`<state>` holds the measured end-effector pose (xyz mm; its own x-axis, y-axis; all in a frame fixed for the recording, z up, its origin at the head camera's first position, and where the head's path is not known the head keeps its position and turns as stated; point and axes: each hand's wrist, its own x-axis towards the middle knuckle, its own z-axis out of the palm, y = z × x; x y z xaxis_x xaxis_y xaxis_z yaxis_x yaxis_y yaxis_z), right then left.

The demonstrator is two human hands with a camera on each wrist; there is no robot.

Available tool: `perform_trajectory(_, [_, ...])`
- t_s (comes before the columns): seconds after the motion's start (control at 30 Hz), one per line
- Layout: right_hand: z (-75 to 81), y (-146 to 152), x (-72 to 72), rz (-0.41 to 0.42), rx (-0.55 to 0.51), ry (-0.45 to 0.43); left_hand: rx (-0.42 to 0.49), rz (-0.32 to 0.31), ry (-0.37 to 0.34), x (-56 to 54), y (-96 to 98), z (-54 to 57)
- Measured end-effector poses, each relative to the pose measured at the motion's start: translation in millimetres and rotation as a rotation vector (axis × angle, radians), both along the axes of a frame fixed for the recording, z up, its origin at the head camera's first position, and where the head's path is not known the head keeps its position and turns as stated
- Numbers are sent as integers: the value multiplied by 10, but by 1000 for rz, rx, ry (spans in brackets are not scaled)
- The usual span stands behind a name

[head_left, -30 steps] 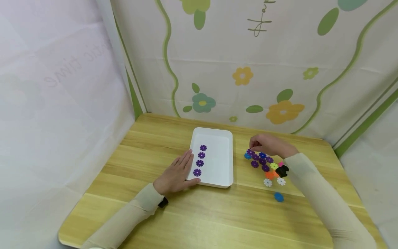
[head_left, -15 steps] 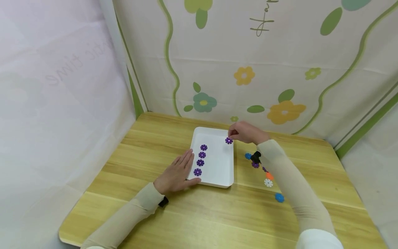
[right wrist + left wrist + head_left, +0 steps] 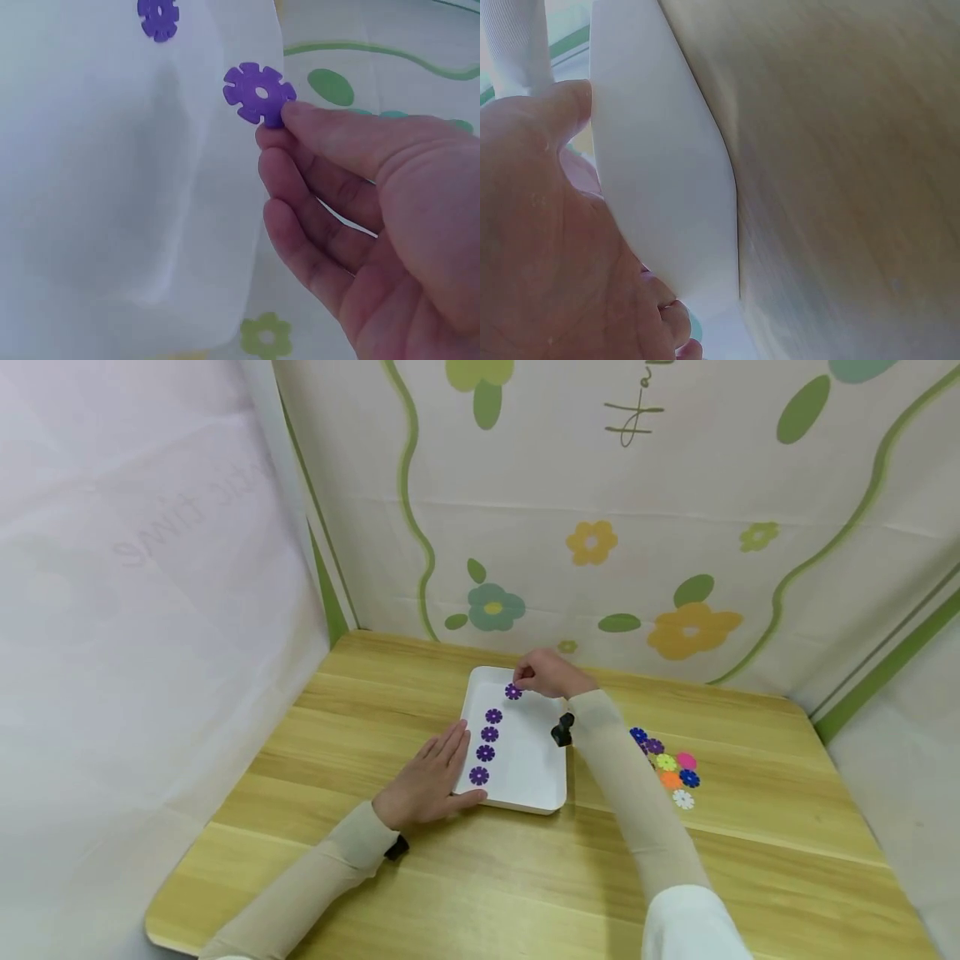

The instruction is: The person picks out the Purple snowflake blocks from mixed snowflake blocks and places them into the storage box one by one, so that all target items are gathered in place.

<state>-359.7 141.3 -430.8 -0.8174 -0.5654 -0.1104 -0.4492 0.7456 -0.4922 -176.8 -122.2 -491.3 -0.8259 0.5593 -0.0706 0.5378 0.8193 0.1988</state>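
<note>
Between thumb and index finger my right hand (image 3: pixel 551 674) pinches a purple snowflake disc (image 3: pixel 260 93) by its edge, over the far end of a white tray (image 3: pixel 528 752). Inside the tray, several purple discs (image 3: pixel 485 752) lie in a column along the left side; one purple disc (image 3: pixel 158 16) of these shows at the top of the right wrist view. My left hand (image 3: pixel 427 781) rests against the tray's near left corner with fingers straight and thumb apart. In the left wrist view the tray wall (image 3: pixel 664 157) stands beside the palm.
Right of the tray, partly behind my right forearm, lies a pile of mixed discs, among them a pink disc (image 3: pixel 686 762), an orange disc (image 3: pixel 671 780) and a white disc (image 3: pixel 683 799). The wooden table (image 3: pixel 480 893) meets a printed cloth wall (image 3: pixel 517 485) behind.
My right hand has taken a purple disc from the pile and carried it left, across the tray's right rim to its far end. The left hand stays in place.
</note>
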Motion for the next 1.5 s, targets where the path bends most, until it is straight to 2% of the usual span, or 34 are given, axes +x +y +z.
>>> perform_trajectory(0.2, [-196,-150,-39,-114,-28,-61,13,-11,8,20,-2,20])
perform_trajectory(0.47, [-418,-269,-64,-226,-77,-66,-1,-23,30,28,8,34])
perform_trajectory(0.67, [-486,-291,-38,-304,-99,-82,0,-23,32,8,24,3])
perform_trajectory(0.9, [-525,-291,-22,-332,-124,-65,-15,-20,22,5,37,4])
perform_trajectory(1.03, [-461,-291,9,-325,-85,-77,-5,-14,21,0,38,11])
perform_trajectory(1.17, [-331,-239,41,-278,-25,-64,13,-14,23,-4,34,15])
perform_trajectory(1.43, [71,42,142,-73,9,-20,-3,-5,10,-4,0,21])
perform_trajectory(1.5, [164,140,196,-46,14,-10,2,-3,5,-1,-6,31])
